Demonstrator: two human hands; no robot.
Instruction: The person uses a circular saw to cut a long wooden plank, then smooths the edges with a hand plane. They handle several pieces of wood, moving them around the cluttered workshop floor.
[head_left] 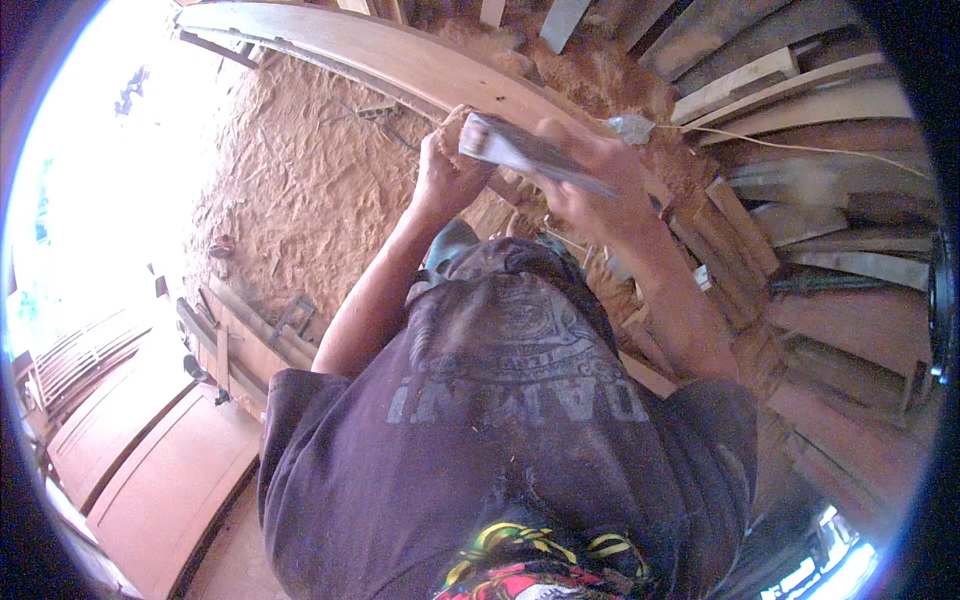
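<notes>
Block [530, 155] up front is long, narrow and greyish, with a whiter, brighter face toward the end on the left and a darker top edge running back along it. It's pretty blurry, so I can't make out the finer surface detail or say exactly what kind of tool or piece it is. It's up at the top middle of the view, out in front of the person's chest, slanting down toward the right.

Right hand [607, 180] has a grip on the rear part of it, fingers wrapped over. Left hand [452, 172] is right by the pale end with its fingers curled, but honestly I can't tell whether it's clamped on the block, on something else, or on nothing.

Behind both hands, a long reddish-brown board [400, 55] sweeps across from the upper left, looking bent by the lens.

As for containers, best candidate is a crumpled, see-through bluish thing [630, 128] just right of the right hand. Might be a plastic bag, can't be sure, and whatever's in it is too small to read. A thin pale cord [790, 143] runs off to the right near it, over stacked planks [835, 110].
</notes>
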